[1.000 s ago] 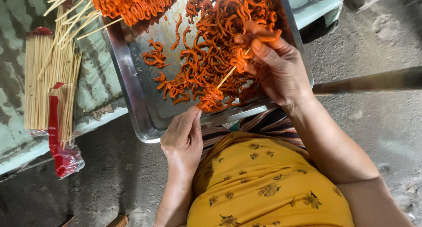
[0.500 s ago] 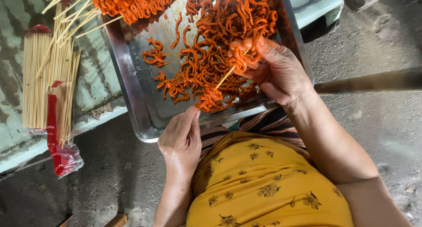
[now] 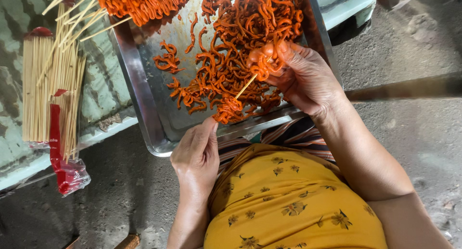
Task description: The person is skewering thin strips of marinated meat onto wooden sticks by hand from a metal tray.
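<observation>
We pinch a bamboo skewer (image 3: pixel 245 86) with our right hand (image 3: pixel 308 78) and left hand (image 3: pixel 197 155) over the steel tray (image 3: pixel 139 92); a clear packet of skewers with a red strip (image 3: pixel 53 109) lies far left.

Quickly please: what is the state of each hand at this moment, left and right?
Left hand: closed, its grip pinching the near end of the skewer.
Right hand: closed, holding an orange strip on that skewer.

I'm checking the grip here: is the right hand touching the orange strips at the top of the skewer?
Touching. The head view shows the right hand with its fingertips pinching the orange strips bunched on the skewer, with no gap.
</observation>
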